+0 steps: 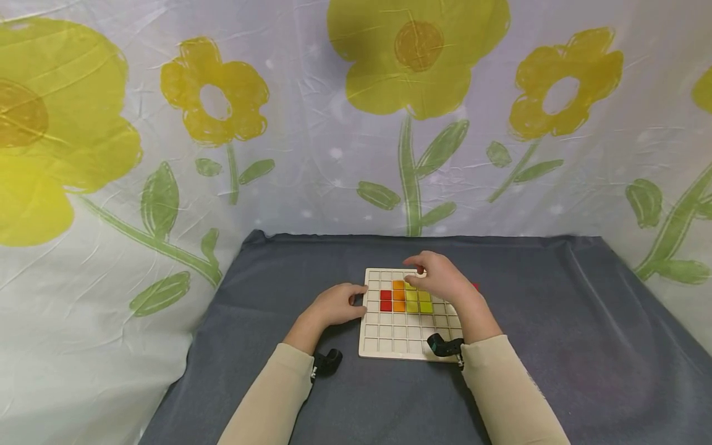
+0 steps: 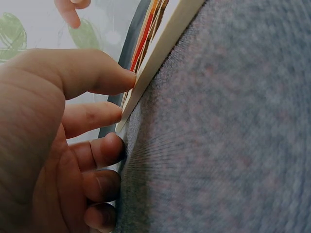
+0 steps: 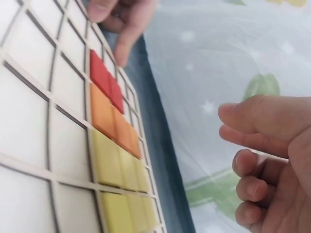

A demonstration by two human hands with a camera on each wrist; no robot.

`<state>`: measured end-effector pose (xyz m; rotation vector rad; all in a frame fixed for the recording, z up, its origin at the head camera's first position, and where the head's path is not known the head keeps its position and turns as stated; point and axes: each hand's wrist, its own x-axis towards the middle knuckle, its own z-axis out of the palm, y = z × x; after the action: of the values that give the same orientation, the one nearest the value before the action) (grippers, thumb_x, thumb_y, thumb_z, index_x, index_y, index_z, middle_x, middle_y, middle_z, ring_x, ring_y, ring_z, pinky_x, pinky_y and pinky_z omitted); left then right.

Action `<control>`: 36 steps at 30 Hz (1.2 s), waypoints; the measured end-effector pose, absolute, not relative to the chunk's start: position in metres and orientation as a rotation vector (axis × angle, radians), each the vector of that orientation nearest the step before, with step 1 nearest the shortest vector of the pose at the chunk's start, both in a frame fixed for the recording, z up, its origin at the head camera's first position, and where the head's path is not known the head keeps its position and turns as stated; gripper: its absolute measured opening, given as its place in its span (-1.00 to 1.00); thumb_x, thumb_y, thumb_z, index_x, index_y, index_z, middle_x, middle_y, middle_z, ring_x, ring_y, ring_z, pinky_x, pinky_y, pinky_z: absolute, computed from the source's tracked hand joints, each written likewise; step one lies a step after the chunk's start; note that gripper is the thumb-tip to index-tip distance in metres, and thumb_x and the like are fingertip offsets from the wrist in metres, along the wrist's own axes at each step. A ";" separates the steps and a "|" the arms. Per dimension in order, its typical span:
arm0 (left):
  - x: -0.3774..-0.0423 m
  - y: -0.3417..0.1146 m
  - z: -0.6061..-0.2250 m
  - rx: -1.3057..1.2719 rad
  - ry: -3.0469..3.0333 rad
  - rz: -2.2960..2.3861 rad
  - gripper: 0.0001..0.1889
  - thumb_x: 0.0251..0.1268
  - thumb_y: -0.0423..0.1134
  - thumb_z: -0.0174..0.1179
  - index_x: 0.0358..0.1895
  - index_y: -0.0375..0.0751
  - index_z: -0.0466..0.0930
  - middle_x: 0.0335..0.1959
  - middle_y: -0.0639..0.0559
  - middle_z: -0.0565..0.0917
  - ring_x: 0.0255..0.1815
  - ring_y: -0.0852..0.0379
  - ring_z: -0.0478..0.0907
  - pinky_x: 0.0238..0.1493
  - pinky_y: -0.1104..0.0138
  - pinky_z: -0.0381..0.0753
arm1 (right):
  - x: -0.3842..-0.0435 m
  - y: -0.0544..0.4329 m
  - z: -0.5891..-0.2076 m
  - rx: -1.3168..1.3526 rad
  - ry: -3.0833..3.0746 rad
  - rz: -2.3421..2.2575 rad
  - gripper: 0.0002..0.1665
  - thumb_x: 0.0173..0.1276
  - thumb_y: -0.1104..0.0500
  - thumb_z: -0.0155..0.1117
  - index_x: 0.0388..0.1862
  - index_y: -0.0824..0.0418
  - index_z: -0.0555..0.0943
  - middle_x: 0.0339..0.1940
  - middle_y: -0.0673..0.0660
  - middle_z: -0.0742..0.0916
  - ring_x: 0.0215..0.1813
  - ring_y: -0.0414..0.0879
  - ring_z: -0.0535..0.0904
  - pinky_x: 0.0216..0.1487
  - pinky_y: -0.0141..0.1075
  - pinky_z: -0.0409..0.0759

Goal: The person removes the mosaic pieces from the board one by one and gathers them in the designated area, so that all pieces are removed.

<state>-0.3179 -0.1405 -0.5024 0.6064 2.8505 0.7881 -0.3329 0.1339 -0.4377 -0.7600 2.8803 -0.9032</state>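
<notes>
Grey cloth (image 1: 239,296) underlies everything I watch. The left hand (image 1: 336,304) touches the wooden board (image 1: 389,346) at its left edge, thumb and forefinger apart; with so light a touch, I judge the board could skid. Across its grid sit red tiles (image 1: 385,296), orange tiles (image 1: 398,305) and yellow tiles (image 1: 411,306). Above them hovers the right hand (image 1: 445,281), finger gap narrow, nothing visible between; dipping carelessly, it might knock tiles from their cells.
</notes>
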 end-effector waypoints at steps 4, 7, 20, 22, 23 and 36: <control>-0.318 -0.141 -0.503 0.604 2.853 0.768 -0.40 0.32 -0.07 0.30 0.44 -0.08 0.53 -0.51 0.07 0.47 -0.51 0.17 0.33 -0.46 0.29 0.26 | -0.334 0.126 -0.445 -0.752 2.896 -0.869 -0.53 0.45 0.09 0.37 0.27 0.26 0.67 -0.32 0.08 0.50 -0.28 -0.02 0.37 -0.26 -0.14 0.33; -0.319 -0.141 -0.503 0.613 2.848 0.769 -0.39 0.31 -0.08 0.31 0.43 -0.09 0.53 -0.50 0.07 0.48 -0.51 0.16 0.34 -0.45 0.28 0.27 | -0.336 0.120 -0.452 -0.728 2.910 -0.840 -0.54 0.46 0.10 0.36 0.25 0.28 0.67 -0.35 0.09 0.49 -0.30 -0.02 0.36 -0.28 -0.15 0.31; -0.318 -0.140 -0.501 0.612 2.850 0.772 -0.40 0.32 -0.08 0.31 0.43 -0.10 0.53 -0.50 0.06 0.47 -0.51 0.16 0.34 -0.45 0.28 0.26 | -0.335 0.103 -0.469 -0.656 2.936 -0.587 -0.62 0.43 0.10 0.39 0.14 0.26 0.75 0.03 0.23 0.73 0.15 0.19 0.60 0.23 0.05 0.50; -0.318 -0.140 -0.501 0.610 2.851 0.769 -0.40 0.33 -0.08 0.30 0.44 -0.09 0.53 -0.50 0.07 0.47 -0.51 0.16 0.34 -0.45 0.29 0.26 | -0.335 0.103 -0.471 -0.666 2.946 -0.550 -0.61 0.44 0.09 0.38 0.14 0.27 0.75 0.01 0.24 0.72 0.12 0.20 0.59 0.22 0.05 0.50; -0.318 -0.140 -0.502 0.607 2.849 0.768 -0.40 0.33 -0.08 0.30 0.44 -0.08 0.53 -0.50 0.07 0.47 -0.51 0.16 0.34 -0.45 0.29 0.26 | -0.335 0.103 -0.472 -0.676 2.954 -0.535 -0.60 0.44 0.10 0.38 0.15 0.28 0.74 0.00 0.26 0.71 0.11 0.21 0.59 0.21 0.06 0.51; -0.319 -0.141 -0.503 0.606 2.847 0.777 -0.39 0.31 -0.08 0.30 0.44 -0.08 0.53 -0.48 0.07 0.48 -0.48 0.17 0.35 -0.44 0.29 0.27 | -0.337 0.106 -0.477 -0.638 3.027 -0.562 -0.65 0.45 0.15 0.35 0.12 0.28 0.75 -0.04 0.24 0.68 0.04 0.20 0.54 0.14 0.03 0.49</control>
<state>-0.3187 -0.1414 -0.5029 0.6064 2.8474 0.7772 -0.3367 0.1064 -0.4774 -0.6379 3.0269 -0.5624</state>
